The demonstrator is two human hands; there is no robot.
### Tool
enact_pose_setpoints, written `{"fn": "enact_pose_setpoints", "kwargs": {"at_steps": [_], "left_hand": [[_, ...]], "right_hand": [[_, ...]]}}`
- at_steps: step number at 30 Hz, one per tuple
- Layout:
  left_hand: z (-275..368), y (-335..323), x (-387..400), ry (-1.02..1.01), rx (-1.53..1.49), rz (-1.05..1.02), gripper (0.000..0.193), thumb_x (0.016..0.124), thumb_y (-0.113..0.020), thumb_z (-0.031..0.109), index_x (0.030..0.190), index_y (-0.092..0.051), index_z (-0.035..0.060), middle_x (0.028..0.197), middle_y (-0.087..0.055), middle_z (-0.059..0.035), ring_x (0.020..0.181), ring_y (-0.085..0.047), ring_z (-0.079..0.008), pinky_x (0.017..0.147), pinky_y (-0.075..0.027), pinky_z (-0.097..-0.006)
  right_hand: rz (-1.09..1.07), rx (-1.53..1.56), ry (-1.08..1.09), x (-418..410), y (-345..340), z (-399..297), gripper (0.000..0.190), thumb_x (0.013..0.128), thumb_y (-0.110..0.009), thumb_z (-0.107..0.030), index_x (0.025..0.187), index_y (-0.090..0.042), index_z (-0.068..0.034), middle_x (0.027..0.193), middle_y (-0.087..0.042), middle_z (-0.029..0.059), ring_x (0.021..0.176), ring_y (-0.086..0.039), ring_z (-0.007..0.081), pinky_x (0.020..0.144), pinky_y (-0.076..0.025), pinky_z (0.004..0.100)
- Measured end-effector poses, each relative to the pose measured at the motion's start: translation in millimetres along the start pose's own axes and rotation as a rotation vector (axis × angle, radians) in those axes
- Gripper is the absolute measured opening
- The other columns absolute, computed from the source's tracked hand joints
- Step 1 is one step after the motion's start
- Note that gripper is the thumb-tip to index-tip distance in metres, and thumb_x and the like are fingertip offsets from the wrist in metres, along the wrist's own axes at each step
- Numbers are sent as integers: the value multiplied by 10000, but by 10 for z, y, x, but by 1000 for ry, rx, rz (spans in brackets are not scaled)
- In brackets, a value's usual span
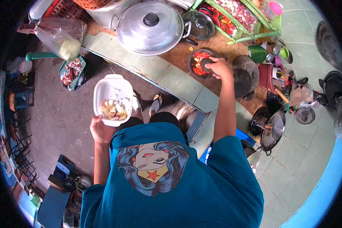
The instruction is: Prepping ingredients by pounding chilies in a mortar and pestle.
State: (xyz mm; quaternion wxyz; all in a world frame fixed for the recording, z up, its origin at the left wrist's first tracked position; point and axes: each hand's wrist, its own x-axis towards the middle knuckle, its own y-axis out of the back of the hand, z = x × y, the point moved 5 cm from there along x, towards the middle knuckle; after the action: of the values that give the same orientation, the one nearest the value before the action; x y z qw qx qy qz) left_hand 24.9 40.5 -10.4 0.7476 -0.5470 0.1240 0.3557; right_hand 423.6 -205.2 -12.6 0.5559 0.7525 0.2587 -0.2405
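Observation:
My left hand (102, 130) grips the near edge of a white plastic container (113, 85), which holds pale peeled pieces that look like garlic and some tan chunks. To the right, my right hand (220, 68) is closed on a dark stone pestle (205, 65). The pestle rests in a stone mortar (191, 66) on the counter, over chopped or crushed red chillies (198, 69) with a few yellowish bits. My fingers partly hide the pestle and the mortar's right side.
A large lidded aluminium pot (148, 37) and a small glass-lidded pan (199, 25) stand beyond the mortar. Right of it sits a larger stone mortar (246, 68). A green rack (266, 34) holds chillies and shallots. Cups, utensils and a wok (272, 136) stand farther right. The tiled counter edge (159, 84) runs diagonally.

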Motion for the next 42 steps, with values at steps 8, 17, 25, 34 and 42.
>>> {"fn": "enact_pose_setpoints", "kwargs": {"at_steps": [8,17,25,34,42], "left_hand": [[131,144,0,-128,101,7,733,745,-531,375,1332,-316,-8,1269,-436,-185,1126,-467,-321,978,-359,-436],[309,268,-73,-234,73,76,654,781,-515,417,1259,-397,-13,1219,-484,-162,1094,-490,-306,953,-379,-440],[286,328,-79,-230,65,93,642,795,-478,417,1259,-403,-21,1209,-492,-169,1091,-492,-311,953,-379,-442],[254,181,-70,-237,70,118,634,791,-501,434,1231,-420,-15,1142,-536,-166,1006,-546,-303,887,-438,-449],[221,135,-50,-226,84,117,630,796,-497,439,1233,-421,-7,1153,-532,-162,1023,-539,-299,885,-441,-440]], "right_hand": [[187,-394,131,163,-254,-21,527,710,-647,-317,1221,-530,-277,717,-644,69,542,-593,167,550,-497,303],[412,-519,318,137,-298,112,510,727,-644,-299,1224,-529,-293,737,-644,59,497,-573,152,524,-495,298],[35,-173,39,-117,56,-89,555,706,-673,-257,1239,-519,-259,643,-596,25,474,-544,134,415,-439,255],[-14,-172,-6,30,-87,-25,522,704,-653,-312,1211,-529,-325,799,-653,97,565,-613,175,581,-517,295],[345,-467,175,229,-256,122,575,643,-659,-336,1205,-544,-304,776,-644,94,539,-597,173,535,-503,302]]}}
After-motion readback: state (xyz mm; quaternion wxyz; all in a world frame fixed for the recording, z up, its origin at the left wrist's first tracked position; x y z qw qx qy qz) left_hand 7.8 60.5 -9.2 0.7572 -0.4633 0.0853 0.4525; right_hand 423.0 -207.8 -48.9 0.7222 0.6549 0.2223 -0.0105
